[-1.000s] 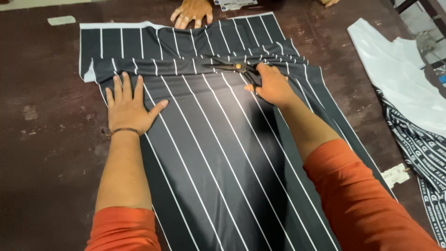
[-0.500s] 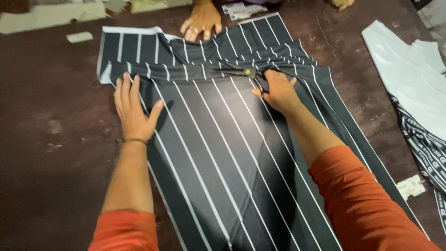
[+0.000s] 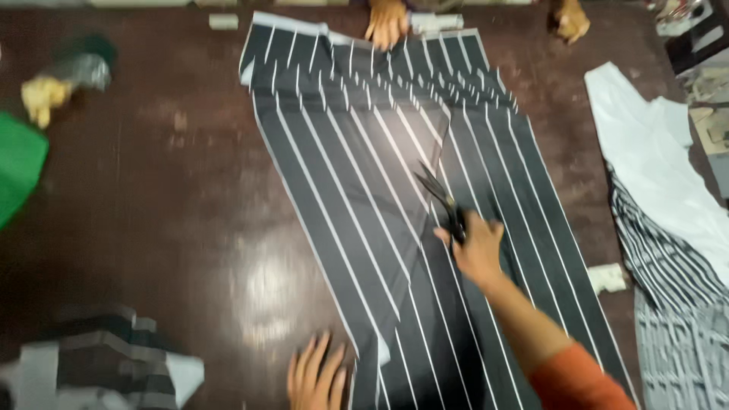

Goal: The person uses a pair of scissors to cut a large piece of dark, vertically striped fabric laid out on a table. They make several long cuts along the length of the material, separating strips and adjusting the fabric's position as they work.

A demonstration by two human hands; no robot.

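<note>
A long piece of black fabric with white stripes (image 3: 364, 175) lies across a dark wooden table (image 3: 159, 197). My right hand (image 3: 474, 250) grips black scissors (image 3: 440, 199), blades pointing up and left over the cloth near a fabric edge. My left hand (image 3: 315, 373) lies flat with fingers spread at the near left edge of the fabric. Another person's hand (image 3: 386, 23) presses the far end of the cloth, and a second hand of theirs (image 3: 571, 21) rests on the table further right.
White fabric (image 3: 653, 167) and a finely striped grey piece (image 3: 676, 319) lie at the right. A green cloth (image 3: 17, 171) and a crumpled yellowish bundle (image 3: 53, 83) sit at the left. More folded striped cloth (image 3: 106, 368) lies near left. A small white scrap (image 3: 607, 277) is beside the fabric.
My right hand with the scissors has moved down the cloth toward me. My left hand has slid back to the near edge. The view has shifted, showing more of the table's left side.
</note>
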